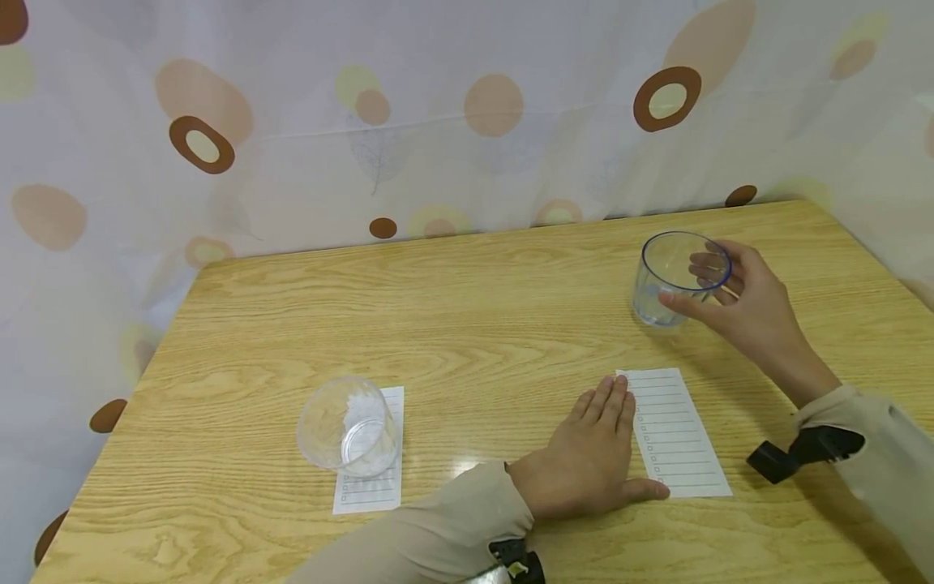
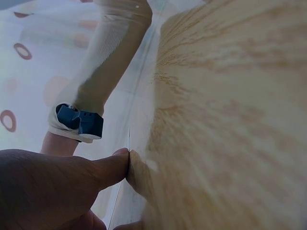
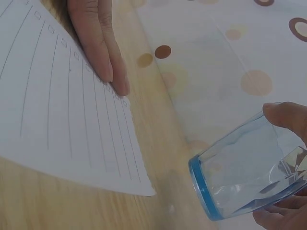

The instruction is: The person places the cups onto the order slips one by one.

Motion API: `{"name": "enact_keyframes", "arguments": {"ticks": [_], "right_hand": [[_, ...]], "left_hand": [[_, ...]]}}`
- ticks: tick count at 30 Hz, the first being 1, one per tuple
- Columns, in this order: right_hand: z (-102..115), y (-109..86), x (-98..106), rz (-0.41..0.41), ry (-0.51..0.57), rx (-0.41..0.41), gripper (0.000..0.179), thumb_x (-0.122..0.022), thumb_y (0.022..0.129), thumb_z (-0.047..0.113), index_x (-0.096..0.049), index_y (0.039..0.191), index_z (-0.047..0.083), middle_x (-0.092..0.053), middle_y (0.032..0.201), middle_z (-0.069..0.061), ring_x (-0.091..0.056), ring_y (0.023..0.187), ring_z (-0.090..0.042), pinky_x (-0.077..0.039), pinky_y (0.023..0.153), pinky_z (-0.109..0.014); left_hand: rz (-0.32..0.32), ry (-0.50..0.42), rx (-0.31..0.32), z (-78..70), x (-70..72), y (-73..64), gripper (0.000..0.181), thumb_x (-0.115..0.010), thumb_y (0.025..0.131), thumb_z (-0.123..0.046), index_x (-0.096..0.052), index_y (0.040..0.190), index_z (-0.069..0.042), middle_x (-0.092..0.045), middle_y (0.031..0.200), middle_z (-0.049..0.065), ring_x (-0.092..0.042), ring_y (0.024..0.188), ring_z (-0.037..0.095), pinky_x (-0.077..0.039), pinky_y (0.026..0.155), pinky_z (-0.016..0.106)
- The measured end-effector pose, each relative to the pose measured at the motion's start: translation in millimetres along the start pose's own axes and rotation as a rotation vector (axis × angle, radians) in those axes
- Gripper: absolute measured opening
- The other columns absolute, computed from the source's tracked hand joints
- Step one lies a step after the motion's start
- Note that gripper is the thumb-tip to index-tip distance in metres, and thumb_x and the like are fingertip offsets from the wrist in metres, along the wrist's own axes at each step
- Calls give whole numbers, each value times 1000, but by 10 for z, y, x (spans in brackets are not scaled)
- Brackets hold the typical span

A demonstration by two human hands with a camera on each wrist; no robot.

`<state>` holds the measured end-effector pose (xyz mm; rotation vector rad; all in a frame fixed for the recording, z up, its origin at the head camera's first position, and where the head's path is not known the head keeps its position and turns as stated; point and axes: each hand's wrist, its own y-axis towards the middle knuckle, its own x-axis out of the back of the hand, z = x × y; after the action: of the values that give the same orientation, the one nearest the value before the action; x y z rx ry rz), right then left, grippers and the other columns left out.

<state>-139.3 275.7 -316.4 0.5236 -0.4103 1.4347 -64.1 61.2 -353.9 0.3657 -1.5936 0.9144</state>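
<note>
A lined checklist sheet (image 1: 680, 434) lies on the right half of the table. My left hand (image 1: 587, 454) rests flat along its left edge, fingers straight and thumb spread to the lower corner. In the right wrist view, two fingers of that hand touch the sheet's checkbox edge. Behind the sheet, my right hand (image 1: 751, 304) holds a clear cup (image 1: 657, 300) with a blue rim, thumb on the near side and fingers round the far side. The cup leans slightly; whether its base touches the table I cannot tell.
To the left, a second clear cup (image 1: 317, 426) stands on another lined sheet (image 1: 368, 496), covering much of it. A patterned curtain (image 1: 438, 122) hangs behind the wooden table (image 1: 438, 308). Each wrist wears a small black camera.
</note>
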Motion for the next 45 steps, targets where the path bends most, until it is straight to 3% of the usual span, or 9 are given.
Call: {"name": "enact_keyframes", "arguments": {"ticks": [16, 34, 45], "right_hand": [[-44, -70, 18, 4, -4, -3, 91, -75, 86, 29, -18, 153, 8, -39, 146, -20, -36, 136, -36, -34, 100, -9], [-35, -198, 81, -1, -31, -1, 88, -75, 86, 26, -20, 153, 10, -42, 145, -19, -35, 137, -36, -33, 97, -4], [-16, -300, 107, -1, -33, 20, 85, -76, 86, 21, -23, 152, 12, -45, 140, -12, -46, 127, -13, -35, 94, -4]], "left_hand": [[-21, 3, -10, 11, -6, -2, 97, -24, 87, -77, -10, 155, -10, -2, 162, 7, 4, 147, 20, -8, 118, 29], [6, 16, -7, 11, 0, 17, 97, -23, 86, -78, -7, 156, -11, 2, 162, 6, 7, 147, 19, -6, 118, 29], [7, 22, -9, 6, -8, 9, 98, -22, 86, -78, -7, 156, -11, 2, 162, 6, 6, 147, 20, -6, 118, 29]]}}
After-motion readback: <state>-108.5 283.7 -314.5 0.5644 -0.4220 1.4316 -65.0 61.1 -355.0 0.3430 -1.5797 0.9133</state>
